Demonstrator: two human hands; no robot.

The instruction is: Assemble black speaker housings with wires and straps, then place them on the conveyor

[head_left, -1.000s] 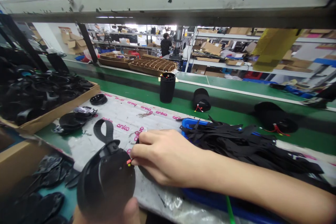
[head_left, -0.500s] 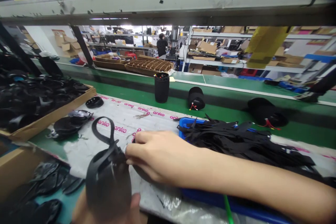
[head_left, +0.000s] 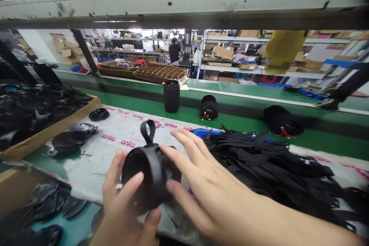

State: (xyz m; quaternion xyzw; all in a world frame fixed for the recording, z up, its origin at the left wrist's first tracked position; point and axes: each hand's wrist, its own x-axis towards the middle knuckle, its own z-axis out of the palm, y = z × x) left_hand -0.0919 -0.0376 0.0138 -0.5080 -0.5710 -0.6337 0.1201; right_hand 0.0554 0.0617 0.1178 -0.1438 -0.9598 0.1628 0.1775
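I hold a round black speaker housing (head_left: pixel 150 175) with a strap loop (head_left: pixel 147 130) standing up from its top, lifted just above the desk (head_left: pixel 115 138), directly in front of me. My left hand (head_left: pixel 123 203) cups it from below, fingers curled up around its near face, clamped on it. My right hand (head_left: pixel 198 184) lies flat against its right side, fingers spread and open, touching but not gripping. Judging by how it sits, the strap is already on the housing and the piece looks put together; what seems left is to set it with the others. Right of the housing lies a heap of loose black straps (head_left: pixel 273 161) over a blue tray (head_left: pixel 201 132). Beyond the housing, on the green belt (head_left: pixel 239 123), stand three finished-looking speakers (head_left: pixel 171 96). Left of the housing sits a cardboard box (head_left: pixel 52 130) full of black parts.
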